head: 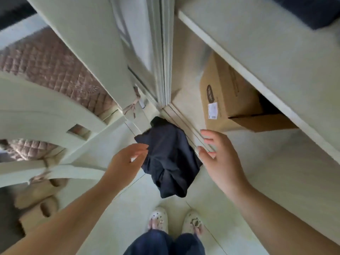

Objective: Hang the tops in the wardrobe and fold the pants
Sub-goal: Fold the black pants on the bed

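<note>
Dark navy garment (168, 159) crumpled on floor (239, 181) between both hands, left hand (127, 159) fingertips touching its edge, right hand (217, 155) spread beside it, neither gripping, probably reaching to gather it; cardboard box (230, 100) beyond right hand.

Bare floor (147, 199) lies open around the dark garment (169, 161); the wardrobe's sill (185, 122) and, seemingly, a cardboard box (230, 100) close off the right.

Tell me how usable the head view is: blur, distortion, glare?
Head view: motion-blurred throughout, both hands soft-edged; wide-angle bending curves the shelf and bed frame; light soft and even, no glare; dark garment shows few folds.
</note>
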Available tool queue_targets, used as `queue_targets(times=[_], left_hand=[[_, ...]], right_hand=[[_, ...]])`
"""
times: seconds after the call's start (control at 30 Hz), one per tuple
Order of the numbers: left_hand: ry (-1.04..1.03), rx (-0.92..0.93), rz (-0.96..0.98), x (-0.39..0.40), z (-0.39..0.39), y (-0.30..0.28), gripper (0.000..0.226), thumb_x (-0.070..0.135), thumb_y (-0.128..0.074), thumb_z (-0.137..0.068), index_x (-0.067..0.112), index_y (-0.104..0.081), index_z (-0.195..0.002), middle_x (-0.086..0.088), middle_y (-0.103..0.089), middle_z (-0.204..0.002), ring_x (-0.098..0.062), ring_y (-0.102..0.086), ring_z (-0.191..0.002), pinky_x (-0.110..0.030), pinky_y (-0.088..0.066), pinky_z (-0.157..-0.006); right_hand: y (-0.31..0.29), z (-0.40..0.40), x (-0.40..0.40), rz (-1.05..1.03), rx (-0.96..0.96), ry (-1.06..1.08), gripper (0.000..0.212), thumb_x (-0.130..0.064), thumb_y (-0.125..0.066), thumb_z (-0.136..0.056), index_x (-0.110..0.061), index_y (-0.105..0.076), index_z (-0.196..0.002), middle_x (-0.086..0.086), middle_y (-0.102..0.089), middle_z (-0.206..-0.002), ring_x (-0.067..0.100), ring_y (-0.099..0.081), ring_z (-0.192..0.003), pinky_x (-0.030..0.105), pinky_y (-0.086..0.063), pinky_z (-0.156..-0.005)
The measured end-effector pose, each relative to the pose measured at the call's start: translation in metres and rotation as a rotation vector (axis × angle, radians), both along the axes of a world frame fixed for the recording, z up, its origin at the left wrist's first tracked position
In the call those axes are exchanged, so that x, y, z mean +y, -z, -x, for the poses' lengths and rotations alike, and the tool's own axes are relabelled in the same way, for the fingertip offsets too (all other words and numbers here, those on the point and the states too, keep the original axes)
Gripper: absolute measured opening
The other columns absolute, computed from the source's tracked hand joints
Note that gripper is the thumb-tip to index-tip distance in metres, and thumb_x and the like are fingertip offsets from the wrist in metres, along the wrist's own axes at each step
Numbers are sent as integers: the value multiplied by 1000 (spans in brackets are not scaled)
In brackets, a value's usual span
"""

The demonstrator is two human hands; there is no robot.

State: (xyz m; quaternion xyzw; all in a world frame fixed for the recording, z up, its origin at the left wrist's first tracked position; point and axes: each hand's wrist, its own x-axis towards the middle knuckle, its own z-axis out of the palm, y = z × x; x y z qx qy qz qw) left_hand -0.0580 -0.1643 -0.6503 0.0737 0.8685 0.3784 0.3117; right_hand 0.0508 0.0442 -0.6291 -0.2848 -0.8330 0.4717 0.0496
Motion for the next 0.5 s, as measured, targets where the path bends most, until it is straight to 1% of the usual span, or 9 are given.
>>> queue_targets(times=[0.07,0.1,0.17,0.2,0.3,0.37,0.43,0.47,0.5], left_hand=[[-120,-105,44,-23,-12,37,16,19,-59,-92,35,-63,-95,8,-68,-99,-11,-62,-95,-24,-44,-82],[-159,-146,50,-29,-18,55,17,19,-60,-91,35,-63,-92,7,-69,-98,-14,-63,-96,-25,-44,-81],[-231,-195,66,-36,-29,95,17,20,-59,-91,36,-63,-91,7,-69,-98,-14,-62,-97,-24,-44,-80],[-259,-214,80,-38,-36,117,15,22,-59,-90,36,-64,-92,8,-69,-97,-13,-63,-96,-23,-44,-77],[-352,-285,80,-38,-50,188,11,27,-59,-90,35,-65,-94,10,-70,-94,-10,-63,-93,-19,-42,-68],[-392,-358,93,-33,-61,239,15,30,-56,-92,32,-64,-105,9,-67,-100,-9,-60,-90,-20,-42,-66],[-406,-423,133,-28,-71,290,28,32,-55,-93,30,-57,-120,11,-61,-110,-9,-57,-91,-19,-42,-65],[-404,-435,143,-25,-72,311,35,32,-56,-92,28,-53,-127,10,-58,-118,-11,-56,-98,-19,-42,-70],[-405,-440,141,-22,-74,330,43,32,-59,-91,27,-48,-133,7,-55,-127,-12,-54,-106,-21,-42,-76]], right_hand=[[45,-6,-16,4,-124,-18,38,-16,-63,-87,-21,-56,-124,-24,-46,-103,5,-54,-107,17,-47,-81],[66,-10,-20,-5,-194,-24,39,-18,-64,-87,-22,-56,-125,-21,-46,-105,8,-54,-109,18,-44,-81],[115,-17,-25,-35,-345,-67,41,-24,-64,-86,-23,-54,-126,-9,-49,-116,13,-53,-113,20,-38,-82],[141,-21,-29,-45,-426,-94,43,-27,-64,-86,-23,-53,-127,-4,-50,-122,14,-52,-115,21,-37,-82],[214,-28,-36,-20,-608,-179,43,-29,-62,-87,-23,-54,-128,2,-49,-134,17,-52,-117,26,-44,-89],[259,-32,-43,15,-693,-263,34,-31,-60,-89,-29,-59,-123,3,-40,-145,17,-51,-118,28,-44,-92],[303,-37,-52,56,-749,-363,31,-32,-58,-91,-36,-62,-121,2,-21,-156,15,-49,-122,26,-43,-92],[320,-38,-56,58,-755,-404,32,-32,-57,-92,-38,-60,-123,2,-13,-159,16,-43,-130,27,-41,-97],[336,-38,-58,56,-757,-444,34,-33,-57,-92,-39,-58,-126,3,-8,-160,17,-30,-139,30,-37,-105]])
